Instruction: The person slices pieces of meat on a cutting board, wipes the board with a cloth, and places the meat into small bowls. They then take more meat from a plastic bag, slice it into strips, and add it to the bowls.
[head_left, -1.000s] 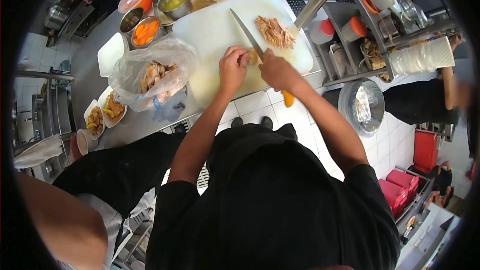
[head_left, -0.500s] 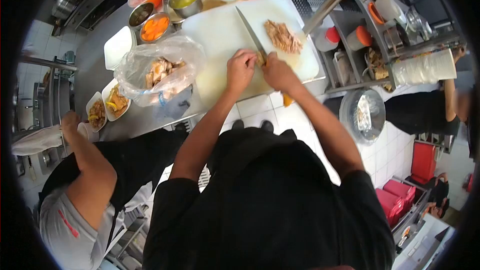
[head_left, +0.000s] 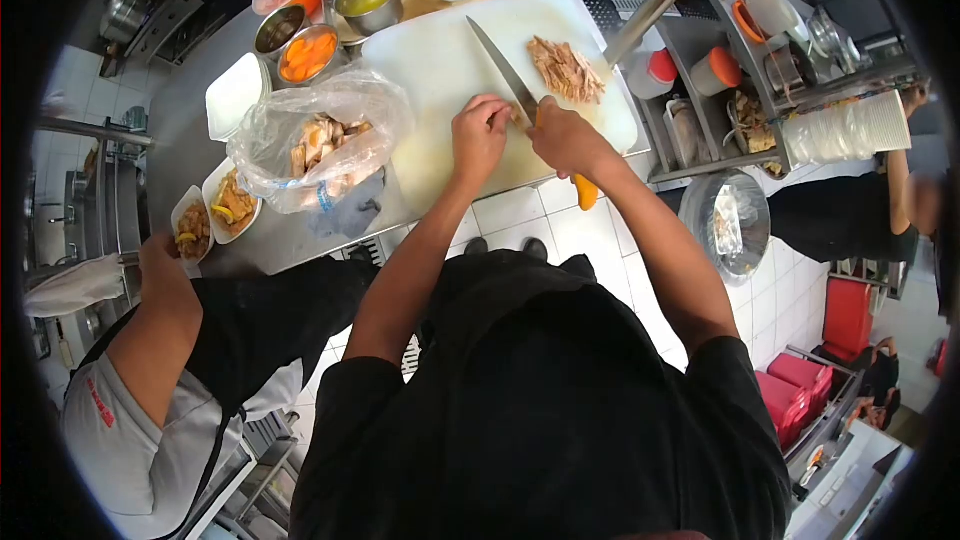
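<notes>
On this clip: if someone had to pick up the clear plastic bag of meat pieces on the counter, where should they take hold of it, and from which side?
Probably the loose, crumpled upper film of the plastic bag, gathered from above. The meat pieces weigh down the lower part, which slumps over the counter edge, so a low or side grip would likely squash them. The cutting board crowds one side, the white plates the other.

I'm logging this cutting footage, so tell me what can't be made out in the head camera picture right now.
1. Head view: the piece being cut is hidden under the left hand and right hand.
2. Head view: the knife grip is mostly covered by the right hand; only its orange end shows.
3. Head view: the contents of the plastic bag blur behind crinkled film.
4. Head view: the co-worker's hand near the small plates is too small to read.
</notes>
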The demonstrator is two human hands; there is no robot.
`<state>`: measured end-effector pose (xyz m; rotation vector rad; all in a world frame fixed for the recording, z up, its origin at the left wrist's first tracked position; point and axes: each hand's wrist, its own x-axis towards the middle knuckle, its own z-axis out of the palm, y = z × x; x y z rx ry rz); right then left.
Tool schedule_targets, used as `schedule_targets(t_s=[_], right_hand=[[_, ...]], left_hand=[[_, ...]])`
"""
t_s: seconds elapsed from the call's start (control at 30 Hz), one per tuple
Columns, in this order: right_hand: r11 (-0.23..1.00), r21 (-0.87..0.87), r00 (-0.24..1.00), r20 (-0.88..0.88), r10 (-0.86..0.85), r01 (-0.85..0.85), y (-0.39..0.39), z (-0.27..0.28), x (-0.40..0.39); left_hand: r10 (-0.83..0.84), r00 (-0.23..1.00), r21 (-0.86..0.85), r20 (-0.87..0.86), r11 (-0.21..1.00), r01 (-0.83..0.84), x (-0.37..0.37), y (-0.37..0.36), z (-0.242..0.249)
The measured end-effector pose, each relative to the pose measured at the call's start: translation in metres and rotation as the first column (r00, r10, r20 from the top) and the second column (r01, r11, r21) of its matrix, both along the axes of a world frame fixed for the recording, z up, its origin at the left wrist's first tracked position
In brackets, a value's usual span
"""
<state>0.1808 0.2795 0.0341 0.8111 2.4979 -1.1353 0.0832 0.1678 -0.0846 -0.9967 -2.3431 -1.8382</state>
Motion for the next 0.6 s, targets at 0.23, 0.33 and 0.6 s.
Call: schedule_targets(t_s=[0.23,0.33,0.6], right_hand=[[0.984,0.178,0.996,-0.086,0.014,0.002,-0.017,-0.027,0.006],[0.936,0.351,0.967,-0.232,0.102,-0.015,-0.01,-0.07,0.002],[1.0,-0.011,0.997,0.074,0.011,-0.01,-0.001,0.011,-0.004]], left_hand=[[-0.003,1.0,0.02,-0.024,1.0,0.004,-0.004,0.001,-0.008],[-0.011,0.996,0.003,-0.084,1.0,0.011,-0.001,0.002,-0.013],[0.005,1.0,0.037,0.0,0.999,-0.005,0.0,0.0,-0.001]])
